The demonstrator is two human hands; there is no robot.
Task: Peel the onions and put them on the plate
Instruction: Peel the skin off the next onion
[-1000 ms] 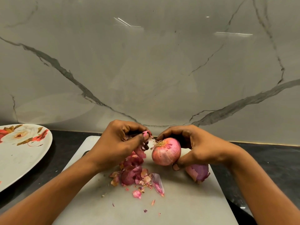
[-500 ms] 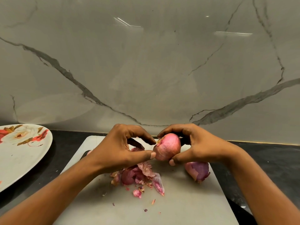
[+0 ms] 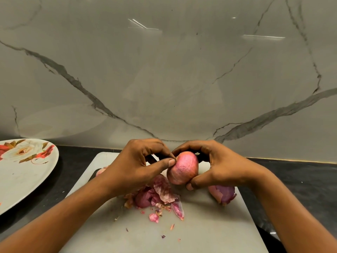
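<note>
My right hand grips a pink-red onion above the white cutting board, thumb under it and fingers curled over its top. With thumb and forefinger, my left hand pinches the skin at the onion's root end. A heap of torn onion peels lies on the board beneath my left hand. Behind my right hand rests a second, purple onion with loose skin. The white flowered plate sits at the far left, and nothing lies on the part in view.
A dark counter runs under the board and plate. A grey marble wall rises right behind them. Small peel scraps dot the board's near half. A pale onion piece peeks out beside my left wrist.
My left hand dropped a strip of peel onto the heap and came back to the onion's root end. My right hand turned the onion, lifting it slightly.
</note>
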